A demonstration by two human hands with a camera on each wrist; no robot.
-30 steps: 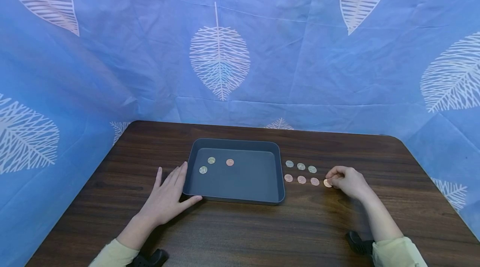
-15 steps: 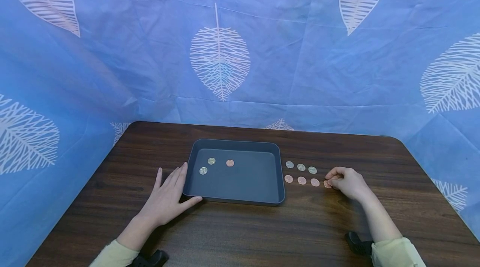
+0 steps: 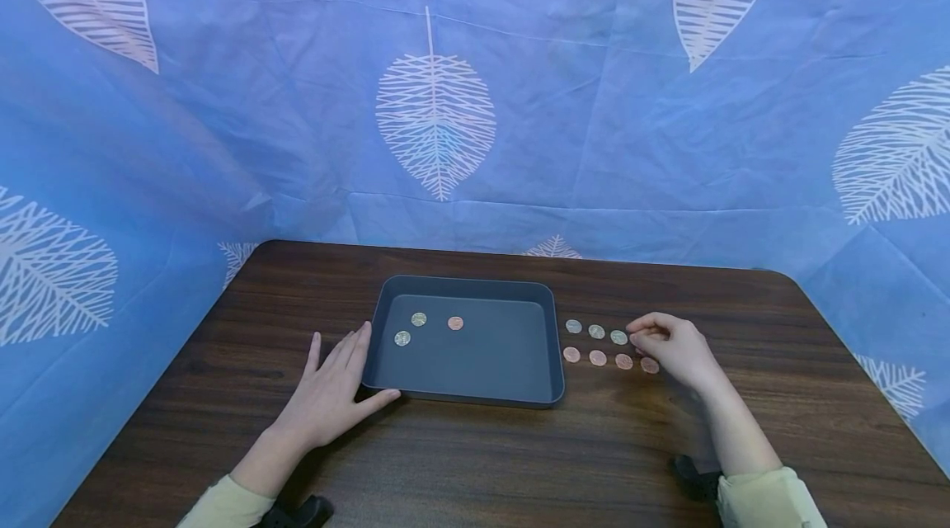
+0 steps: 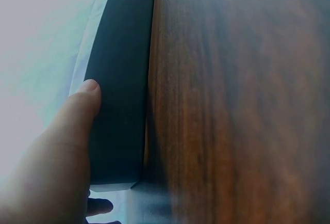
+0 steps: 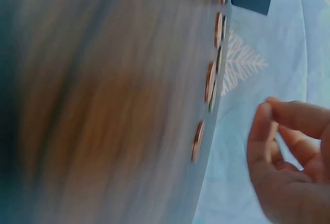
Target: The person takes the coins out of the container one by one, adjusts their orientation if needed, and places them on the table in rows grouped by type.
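Observation:
My left hand [image 3: 326, 396] lies with spread fingers against the left edge of a dark grey tray [image 3: 505, 379]; its thumb [image 4: 77, 110] touches the tray's near side. Inside the tray are two silver-coloured coins, one upper coin [image 3: 419, 319] and one lower coin [image 3: 402, 338], and a copper-coloured coin [image 3: 455, 322]. My right hand [image 3: 679, 346] hovers over the right end of two coin rows, thumb and forefinger tips together; no coin shows between them. Just below it lies a copper-coloured coin [image 3: 649, 365], also visible in the right wrist view as an edge-on coin [image 5: 197, 141].
Right of the tray, three silver-coloured coins [image 3: 596, 332] form the far row, and several copper-coloured coins [image 3: 597, 358] the near row. Both rows lie on a dark wooden table [image 3: 475, 470]. A blue cloth [image 3: 549, 140] with white leaf prints hangs behind.
My right hand has let go of the last copper-coloured coin in the near row, rising and shifting a little to the left. My left hand and the tray have stayed put.

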